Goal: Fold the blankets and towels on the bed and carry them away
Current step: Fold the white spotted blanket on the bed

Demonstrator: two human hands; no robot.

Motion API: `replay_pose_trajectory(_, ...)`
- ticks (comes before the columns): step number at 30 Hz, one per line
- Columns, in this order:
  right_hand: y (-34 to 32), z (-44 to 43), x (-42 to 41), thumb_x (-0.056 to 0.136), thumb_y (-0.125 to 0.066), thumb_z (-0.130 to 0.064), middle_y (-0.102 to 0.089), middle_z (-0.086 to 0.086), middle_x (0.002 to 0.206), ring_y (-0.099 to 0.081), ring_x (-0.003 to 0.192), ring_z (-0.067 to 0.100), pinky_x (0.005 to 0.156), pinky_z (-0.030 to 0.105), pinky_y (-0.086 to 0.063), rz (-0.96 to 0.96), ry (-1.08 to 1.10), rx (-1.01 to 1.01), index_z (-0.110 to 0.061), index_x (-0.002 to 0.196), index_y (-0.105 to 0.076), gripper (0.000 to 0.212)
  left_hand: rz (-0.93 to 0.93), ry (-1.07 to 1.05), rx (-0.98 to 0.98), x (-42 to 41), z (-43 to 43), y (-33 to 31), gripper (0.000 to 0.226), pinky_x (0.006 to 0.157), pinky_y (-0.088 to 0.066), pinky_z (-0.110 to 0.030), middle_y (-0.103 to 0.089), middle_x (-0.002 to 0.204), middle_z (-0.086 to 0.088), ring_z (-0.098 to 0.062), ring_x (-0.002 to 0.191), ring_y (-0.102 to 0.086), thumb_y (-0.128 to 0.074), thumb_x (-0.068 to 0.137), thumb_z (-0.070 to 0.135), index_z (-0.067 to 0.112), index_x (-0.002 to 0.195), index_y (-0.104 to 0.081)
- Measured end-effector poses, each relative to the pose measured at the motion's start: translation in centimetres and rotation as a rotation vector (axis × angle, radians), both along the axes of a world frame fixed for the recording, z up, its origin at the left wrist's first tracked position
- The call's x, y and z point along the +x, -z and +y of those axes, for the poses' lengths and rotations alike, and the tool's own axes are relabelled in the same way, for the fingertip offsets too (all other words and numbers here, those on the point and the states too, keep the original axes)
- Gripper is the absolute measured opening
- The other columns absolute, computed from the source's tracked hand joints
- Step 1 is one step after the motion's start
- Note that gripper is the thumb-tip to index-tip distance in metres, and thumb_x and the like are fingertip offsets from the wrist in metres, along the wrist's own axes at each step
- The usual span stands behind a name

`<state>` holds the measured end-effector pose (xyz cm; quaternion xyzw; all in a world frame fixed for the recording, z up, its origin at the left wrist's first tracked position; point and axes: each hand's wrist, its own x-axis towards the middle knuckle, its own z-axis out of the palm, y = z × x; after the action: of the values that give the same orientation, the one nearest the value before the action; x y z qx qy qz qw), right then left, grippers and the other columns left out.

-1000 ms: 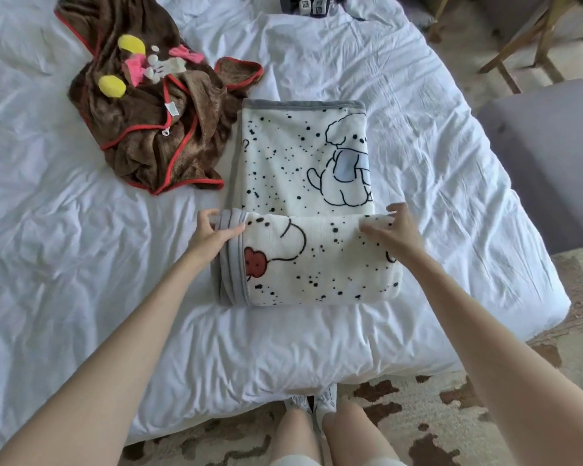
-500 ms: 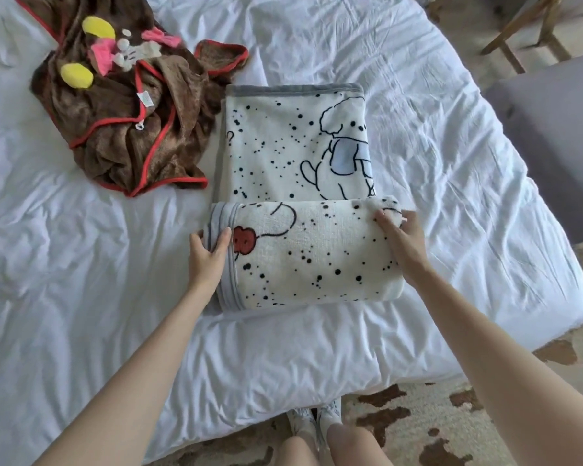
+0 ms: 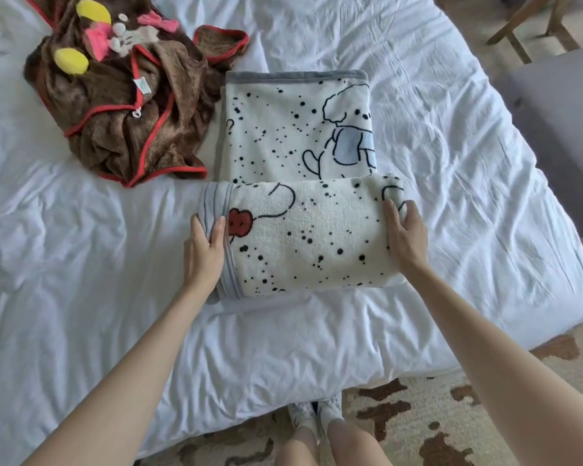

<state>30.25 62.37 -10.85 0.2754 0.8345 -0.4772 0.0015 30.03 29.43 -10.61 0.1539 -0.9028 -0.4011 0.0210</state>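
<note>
1. Gripping the grey-trimmed left end of the cream fleece blanket (image 3: 310, 250) (black speckles, cartoon print) with the left hand (image 3: 204, 253): thumb on top, fingers curled round the edge.
2. Clamping the blanket's opposite end with the right hand (image 3: 406, 237), fingers curled over the thick fold.
3. Since a second ago: shifted both hands from the fold's far edge to its ends, with the fold laid down. Reads as one turn done, now squaring up. Flat part beyond the fold not yet folded.
4. Lying on the rumpled white bed sheet (image 3: 81, 264), close to its near edge.
5. Beyond and left of the blanket, against its far-left edge: crumpled brown plush hooded towel (image 3: 125, 136) with red piping, yellow ears and pink bow. Unfolded, so well short of carrying away.
6. Small white sewn tag (image 3: 141, 85) on that towel: print too small to read. No brand legible on the blanket.
</note>
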Motion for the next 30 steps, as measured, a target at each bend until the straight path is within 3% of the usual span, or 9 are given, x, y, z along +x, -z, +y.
replay_pose_trajectory(2, 0.2, 0.0, 0.6, 0.082, -0.04, -0.071, -0.056, 0.0, 0.1, -0.055, 0.092, 0.022, 0.081, 0.04, -0.044, -0.133, 0.058, -0.129, -0.017, 0.112, -0.045, 0.062, -0.208, -0.058, 0.08, -0.1, -0.3, 1.1, 0.063, 0.091, -0.046, -0.041, -0.056, 0.124, -0.022, -0.037, 0.115, -0.056, -0.046, 0.099, 0.05, -0.002, 0.131, -0.035)
replay_pose_trajectory(4, 0.7, 0.0, 1.7, 0.07, -0.044, -0.076, -0.057, 0.006, 0.115, -0.057, 0.103, 0.026, 0.088, 0.042, -0.047, -0.16, 0.062, -0.216, -0.021, 0.118, -0.043, 0.073, -0.352, -0.113, 0.192, -0.3, -0.4, 1.8, 0.076, 0.108, -0.039, -0.044, -0.043, 0.143, -0.019, -0.034, 0.132, -0.044, -0.049, 0.095, 0.057, -0.001, 0.14, -0.028)
replay_pose_trajectory(8, 1.8, 0.3, 4.0, 0.064, -0.066, -0.067, -0.055, 0.008, 0.124, -0.06, 0.104, 0.027, 0.082, 0.042, -0.053, -0.113, -0.051, -0.337, -0.026, 0.137, -0.034, 0.089, -0.437, -0.195, 0.352, -0.9, -0.4, 2.6, 0.085, 0.109, -0.037, -0.04, -0.043, 0.144, -0.012, -0.029, 0.133, -0.044, -0.056, 0.088, 0.063, 0.005, 0.143, -0.027)
replay_pose_trajectory(13, 3.0, 0.2, 4.7, 0.081, -0.074, -0.039, -0.066, 0.0, 0.117, -0.066, 0.095, 0.019, 0.083, 0.042, -0.055, -0.159, -0.053, -0.403, -0.025, 0.135, -0.046, 0.063, -0.531, -0.089, 0.336, -1.2, -0.5, 2.7, 0.085, 0.11, -0.037, -0.04, -0.045, 0.149, -0.009, -0.03, 0.136, -0.043, -0.049, 0.088, 0.069, 0.012, 0.149, -0.032)
replay_pose_trajectory(16, 2.7, -0.7, 5.0, 0.083, -0.07, -0.039, -0.066, -0.008, 0.104, -0.063, 0.087, 0.014, 0.076, 0.032, -0.048, -0.152, -0.008, -0.244, -0.026, 0.129, -0.053, 0.051, -0.509, -0.025, 0.355, -0.1, -0.3, 2.0, 0.074, 0.109, -0.037, -0.038, -0.047, 0.148, -0.006, -0.028, 0.136, -0.044, -0.046, 0.093, 0.064, 0.016, 0.149, -0.036)
replay_pose_trajectory(19, 1.4, -0.3, 6.4, 0.084, -0.067, -0.044, -0.064, -0.013, 0.092, -0.06, 0.079, 0.012, 0.073, 0.032, -0.045, -0.196, 0.006, -0.143, -0.03, 0.119, -0.057, 0.04, -0.577, 0.02, 0.371, 1.9, -0.3, 0.6, 0.08, 0.115, -0.033, -0.042, -0.042, 0.152, -0.008, -0.027, 0.138, -0.041, -0.045, 0.092, 0.065, 0.014, 0.152, -0.031)
replay_pose_trajectory(22, -0.2, 0.8, 8.9, 0.082, -0.067, -0.049, -0.069, -0.008, 0.091, -0.065, 0.078, 0.015, 0.073, 0.037, -0.054, -0.294, -0.001, -0.122, -0.029, 0.111, -0.061, 0.036, -0.698, 0.08, 0.382, 4.3, -0.4, -0.8, 0.084, 0.116, -0.033, -0.042, -0.041, 0.153, -0.009, -0.027, 0.138, -0.041, -0.044, 0.092, 0.067, 0.011, 0.153, -0.028)
replay_pose_trajectory(26, -3.6, 1.7, 10.7, 0.08, -0.07, -0.051, -0.071, -0.008, 0.08, -0.068, 0.069, 0.013, 0.053, 0.026, -0.05, -0.349, 0.026, -0.146, -0.023, 0.105, -0.067, 0.038, -0.833, 0.087, 0.444, 5.7, -0.5, -3.0, 0.086, 0.113, -0.037, -0.045, -0.044, 0.149, -0.015, -0.03, 0.134, -0.046, -0.05, 0.092, 0.063, 0.006, 0.152, -0.028)
replay_pose_trajectory(30, -7.2, 1.5, 8.4, 0.08, -0.066, -0.051, -0.066, 0.002, 0.096, -0.063, 0.083, 0.022, 0.076, 0.04, -0.054, -0.39, 0.116, -0.108, -0.02, 0.109, -0.054, 0.044, -0.802, 0.011, 0.482, 3.1, -0.6, -5.9, 0.082, 0.095, -0.051, -0.037, -0.058, 0.132, -0.015, -0.029, 0.112, -0.061, -0.059, 0.09, 0.057, 0.0, 0.145, -0.038)
